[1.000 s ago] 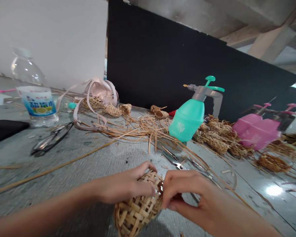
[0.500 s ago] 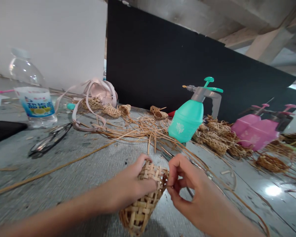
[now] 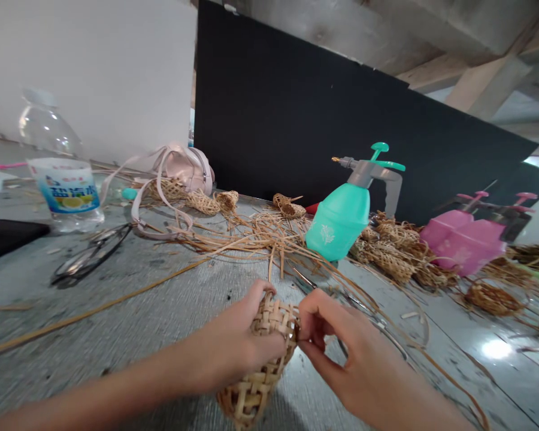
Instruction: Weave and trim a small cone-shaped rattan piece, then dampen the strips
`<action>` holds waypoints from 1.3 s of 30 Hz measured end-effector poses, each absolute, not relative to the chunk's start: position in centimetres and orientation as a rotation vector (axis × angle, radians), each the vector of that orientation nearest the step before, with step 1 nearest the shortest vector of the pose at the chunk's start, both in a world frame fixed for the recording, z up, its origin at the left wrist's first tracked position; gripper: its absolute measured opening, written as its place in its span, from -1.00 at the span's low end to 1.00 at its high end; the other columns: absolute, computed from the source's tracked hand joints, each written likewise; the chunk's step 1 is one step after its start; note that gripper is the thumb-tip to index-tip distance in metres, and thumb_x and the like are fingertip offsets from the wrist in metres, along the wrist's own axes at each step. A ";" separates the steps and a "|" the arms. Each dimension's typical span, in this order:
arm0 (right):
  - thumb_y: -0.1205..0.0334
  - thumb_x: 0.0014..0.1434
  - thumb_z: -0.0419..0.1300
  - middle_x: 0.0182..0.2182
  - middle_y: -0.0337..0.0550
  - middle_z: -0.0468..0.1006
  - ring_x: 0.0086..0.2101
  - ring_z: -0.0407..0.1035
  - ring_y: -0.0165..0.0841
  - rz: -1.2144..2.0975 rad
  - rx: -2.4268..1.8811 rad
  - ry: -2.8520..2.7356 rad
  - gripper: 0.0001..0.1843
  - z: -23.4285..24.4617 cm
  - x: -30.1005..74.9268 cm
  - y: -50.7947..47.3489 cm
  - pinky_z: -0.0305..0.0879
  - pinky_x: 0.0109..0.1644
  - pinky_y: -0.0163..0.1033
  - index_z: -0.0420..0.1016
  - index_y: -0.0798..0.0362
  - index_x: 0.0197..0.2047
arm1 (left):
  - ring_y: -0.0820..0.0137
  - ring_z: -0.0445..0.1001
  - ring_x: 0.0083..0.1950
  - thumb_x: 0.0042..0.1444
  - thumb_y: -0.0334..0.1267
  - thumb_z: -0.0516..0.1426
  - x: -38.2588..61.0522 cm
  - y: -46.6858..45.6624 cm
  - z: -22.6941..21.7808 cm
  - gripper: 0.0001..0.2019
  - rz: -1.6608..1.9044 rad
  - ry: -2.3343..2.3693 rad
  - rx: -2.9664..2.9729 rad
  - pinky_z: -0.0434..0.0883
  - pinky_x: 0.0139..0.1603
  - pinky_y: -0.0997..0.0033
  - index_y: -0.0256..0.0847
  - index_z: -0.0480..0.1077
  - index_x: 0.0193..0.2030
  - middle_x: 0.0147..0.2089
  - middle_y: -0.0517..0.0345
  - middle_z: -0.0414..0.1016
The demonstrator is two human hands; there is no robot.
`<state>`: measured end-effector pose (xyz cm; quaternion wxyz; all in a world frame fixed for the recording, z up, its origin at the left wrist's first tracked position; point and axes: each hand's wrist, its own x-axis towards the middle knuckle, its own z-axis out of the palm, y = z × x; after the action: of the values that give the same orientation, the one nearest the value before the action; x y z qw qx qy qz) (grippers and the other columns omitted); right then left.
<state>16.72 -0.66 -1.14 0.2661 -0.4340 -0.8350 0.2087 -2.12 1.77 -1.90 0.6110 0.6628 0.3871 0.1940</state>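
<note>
A small woven basket [image 3: 260, 383] of pale, flat strips is tilted over the grey table in front of me. My left hand [image 3: 247, 344] is wrapped around its left side, with the thumb across the weave. At the basket's right edge, my right hand [image 3: 341, 353] has thumb and forefinger pinched together, touching the weave. Whatever is between those fingertips is too small and hidden to make out. Just beyond my right hand lie scissors [image 3: 358, 301], partly covered by it. Thin loose strips [image 3: 269, 230] spread in a tangle behind the basket.
A green spray bottle [image 3: 339, 221] stands behind my right hand, with pink spray bottles [image 3: 462, 242] farther right. More woven pieces [image 3: 388, 257] are heaped between them. On the left are a drink bottle [image 3: 67, 185], a phone [image 3: 11, 236], eyeglasses [image 3: 92, 254] and a pale bag [image 3: 184, 167].
My right hand has shifted slightly left and down, closer against the basket's edge, its fingers still pinched. My left hand and the basket are almost where they were.
</note>
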 end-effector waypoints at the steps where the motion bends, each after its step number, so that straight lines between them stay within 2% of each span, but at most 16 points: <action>1: 0.54 0.03 0.01 -0.44 -0.36 0.30 -0.44 0.20 -0.47 0.572 -1.201 -2.256 -0.73 -1.1 16.7 -0.6 0.16 -0.40 -0.36 0.16 -0.05 -0.31 | 0.36 0.32 -0.30 0.06 -0.22 0.03 -2.1 1.8 -2.0 -0.64 0.458 0.895 1.543 0.27 -0.34 0.42 -0.09 0.00 -0.02 -0.36 0.30 0.27; 5: 0.38 0.00 0.17 -0.39 -0.35 0.30 -0.41 0.20 -0.43 0.710 -1.334 -2.136 -0.67 -0.7 17.0 -0.2 0.19 -0.32 -0.30 0.23 -0.10 -0.17 | 0.36 0.31 -0.25 0.07 -0.20 0.03 -2.2 1.9 -2.1 -0.69 0.496 0.859 1.567 0.29 -0.27 0.39 -0.11 0.04 -0.06 -0.28 0.25 0.28; 8: 0.20 0.03 0.20 -0.25 -0.28 0.33 -0.31 0.22 -0.38 0.805 -1.354 -2.108 -0.59 -0.4 17.6 0.4 0.20 -0.21 -0.23 0.21 -0.12 -0.04 | 0.34 0.33 -0.24 0.05 -0.22 0.04 -2.2 1.9 -1.9 -0.62 0.465 0.831 1.618 0.30 -0.25 0.38 -0.09 0.00 0.00 -0.27 0.25 0.29; 10: 0.16 0.04 0.20 -0.18 -0.25 0.36 -0.24 0.22 -0.36 0.957 -1.353 -2.105 -0.54 -0.4 18.2 0.8 0.17 -0.13 -0.20 0.19 -0.12 0.01 | 0.33 0.35 -0.24 0.05 -0.24 0.03 -2.3 1.9 -1.7 -0.58 0.443 0.825 1.644 0.30 -0.27 0.38 -0.08 -0.03 0.03 -0.27 0.25 0.30; 14: 0.14 -0.05 0.30 -0.30 -0.27 0.43 -0.22 0.26 -0.35 1.360 -1.228 -2.017 -0.50 -0.4 18.6 1.2 0.16 -0.08 -0.20 0.28 -0.05 -0.03 | 0.32 0.39 -0.23 0.03 -0.29 0.03 -2.3 2.1 -1.3 -0.56 0.396 0.863 1.713 0.31 -0.28 0.39 -0.08 -0.03 0.06 -0.24 0.22 0.34; 18: 0.23 -0.11 0.34 -0.35 -0.30 0.44 -0.25 0.28 -0.37 1.283 -1.339 -2.009 -0.62 -0.2 18.0 0.9 0.17 -0.11 -0.25 0.38 -0.02 -0.19 | 0.28 0.40 -0.19 0.00 -0.29 0.05 -2.4 1.9 -0.8 -0.49 0.367 0.897 1.770 0.32 -0.24 0.36 -0.11 -0.03 0.10 -0.19 0.16 0.38; 24: 0.35 -0.10 0.32 -0.47 -0.39 0.41 -0.38 0.28 -0.45 1.252 -1.339 -1.988 -0.74 -0.4 17.3 0.5 0.18 -0.25 -0.34 0.35 0.01 -0.32 | 0.30 0.38 -0.23 -0.02 -0.29 0.05 -2.2 1.5 -0.4 -0.42 0.344 0.903 1.721 0.33 -0.28 0.37 -0.10 -0.06 0.16 -0.23 0.19 0.35; 29: 0.35 -0.11 0.33 -0.53 -0.43 0.39 -0.42 0.28 -0.48 1.230 -1.339 -1.989 -0.74 -0.5 17.1 0.4 0.20 -0.29 -0.37 0.33 0.01 -0.36 | 0.28 0.37 -0.23 -0.03 -0.26 0.06 -2.2 1.5 -0.5 -0.43 0.353 0.901 1.702 0.33 -0.27 0.36 -0.10 -0.03 0.14 -0.24 0.20 0.35; 32: 0.30 -0.16 0.38 -0.42 -0.37 0.46 -0.33 0.32 -0.44 1.207 -1.335 -2.047 -0.69 0.2 17.8 0.6 0.23 -0.20 -0.34 0.40 0.00 -0.31 | 0.24 0.37 -0.11 -0.04 -0.27 0.09 -2.7 2.0 -0.9 -0.43 0.365 0.828 1.716 0.32 -0.16 0.32 -0.09 0.00 0.14 -0.14 0.16 0.37; 35: 0.22 -0.05 0.33 -0.30 -0.30 0.51 -0.24 0.36 -0.39 1.184 -1.328 -2.197 -0.71 1.0 19.1 1.0 0.24 -0.10 -0.26 0.45 -0.04 -0.20 | 0.23 0.35 -0.02 -0.04 -0.32 0.08 -3.4 3.0 -1.6 -0.41 0.343 0.655 1.609 0.30 -0.06 0.31 -0.03 0.00 0.16 -0.03 0.16 0.35; 39: 0.20 0.13 0.19 -0.35 -0.30 0.53 -0.28 0.39 -0.40 0.950 -1.288 -2.257 -0.94 1.4 19.5 1.0 0.27 -0.15 -0.25 0.48 -0.05 -0.30 | 0.25 0.36 -0.02 -0.03 -0.33 0.12 -3.5 3.3 -2.1 -0.36 0.393 0.634 1.570 0.30 -0.04 0.28 0.02 -0.02 0.19 -0.05 0.18 0.36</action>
<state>19.52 0.99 1.35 0.1862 -0.4573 -0.8015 0.3374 -3.48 3.35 -2.14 0.6456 0.6898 0.2787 0.1727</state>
